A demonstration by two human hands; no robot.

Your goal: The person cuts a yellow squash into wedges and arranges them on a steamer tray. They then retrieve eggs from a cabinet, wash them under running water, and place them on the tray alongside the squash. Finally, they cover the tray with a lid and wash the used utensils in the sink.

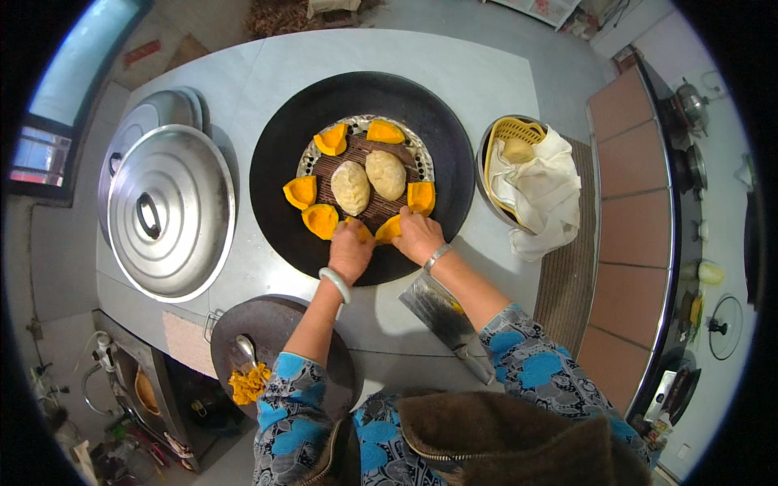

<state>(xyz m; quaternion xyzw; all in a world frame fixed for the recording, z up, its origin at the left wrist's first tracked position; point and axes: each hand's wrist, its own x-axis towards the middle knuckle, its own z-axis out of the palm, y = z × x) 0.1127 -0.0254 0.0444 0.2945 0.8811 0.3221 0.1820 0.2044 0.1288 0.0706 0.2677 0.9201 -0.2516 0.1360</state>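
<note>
A large black wok (273, 140) stands before me with a round perforated metal steamer rack (424, 163) in it. Dark slatted matting (383, 209) covers the rack's middle. Two pleated dough buns (351, 188) lie side by side on it. Orange pumpkin wedges (320, 220) sit around them near the rim. My left hand (352, 250), with a pale bangle at the wrist, grips a wedge at the near edge. Just right of it, my right hand (420, 236) holds another pumpkin wedge (389, 229). Both held pieces are partly hidden by my fingers.
A cleaver (440, 313) lies under my right forearm. Left stand large metal lids (182, 212). A round chopping board (292, 340) bears a spoon (246, 347) and pumpkin scraps (249, 384). At right, a bowl (483, 170) holds a yellow basket (516, 129) and white cloth (535, 188).
</note>
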